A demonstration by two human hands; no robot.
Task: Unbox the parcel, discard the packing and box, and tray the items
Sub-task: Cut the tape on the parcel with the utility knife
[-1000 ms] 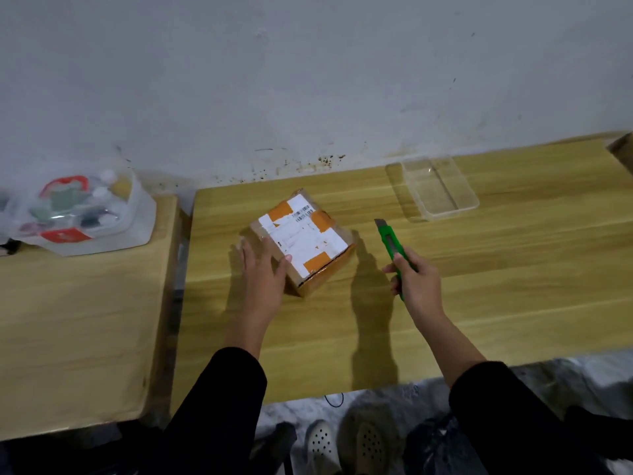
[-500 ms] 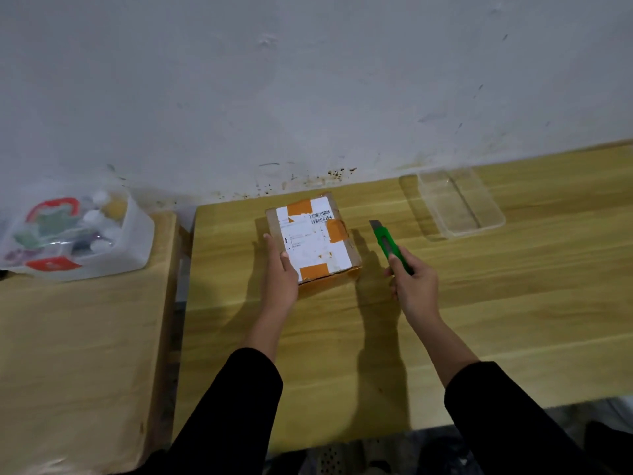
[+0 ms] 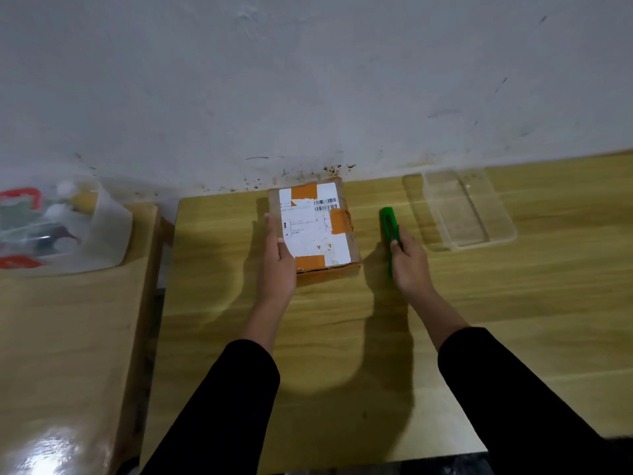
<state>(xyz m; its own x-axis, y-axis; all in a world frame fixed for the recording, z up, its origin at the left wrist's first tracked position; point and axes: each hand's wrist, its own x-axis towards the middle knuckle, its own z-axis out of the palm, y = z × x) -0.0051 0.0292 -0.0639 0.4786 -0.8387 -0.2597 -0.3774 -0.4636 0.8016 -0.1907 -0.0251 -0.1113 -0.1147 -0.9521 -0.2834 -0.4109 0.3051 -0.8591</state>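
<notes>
L hand (image 3: 279, 265) on parcel (image 3: 313, 228), R hand (image 3: 409, 262) w/ cutter (image 3: 389, 228)

Left hand (image 3: 278, 260) steadies parcel (image 3: 313, 226); right hand (image 3: 409, 260) grips green cutter (image 3: 389, 225).

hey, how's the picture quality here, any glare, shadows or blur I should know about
Head view: glare patch on the left table; dark arm shadows fall across the main table between the sleeves; the box label text is too soft to read; the bag at left is smeared; the table's far edge bows from the wide lens.
</notes>
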